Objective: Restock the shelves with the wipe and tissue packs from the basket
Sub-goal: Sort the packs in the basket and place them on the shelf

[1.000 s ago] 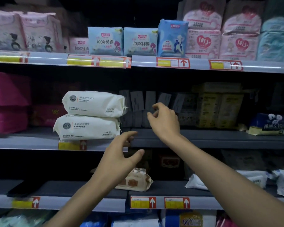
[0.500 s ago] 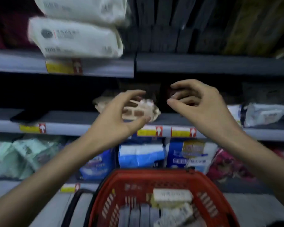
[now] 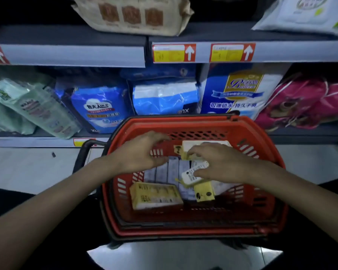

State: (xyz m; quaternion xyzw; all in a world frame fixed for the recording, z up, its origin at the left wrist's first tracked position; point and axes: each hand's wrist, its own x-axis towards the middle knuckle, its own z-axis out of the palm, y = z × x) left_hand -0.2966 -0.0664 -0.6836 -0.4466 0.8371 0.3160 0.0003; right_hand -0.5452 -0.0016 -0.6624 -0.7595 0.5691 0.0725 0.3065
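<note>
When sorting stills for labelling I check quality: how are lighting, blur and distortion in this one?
Head view: dim overall, with dark corners; the shelf edge bows slightly from wide-angle distortion; price tags are too soft to read; the left hand and right hand over the basket look slightly smeared; a bright reflection sits on the floor.

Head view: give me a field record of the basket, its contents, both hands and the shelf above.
basket: red basket
contents: yellow pack lying flat; grey slim packs in a row; small white pack
left: left hand over the basket, holding nothing
right: right hand, fingers on the small white pack, grip unclear
shelf: beige pack on the shelf above
</note>
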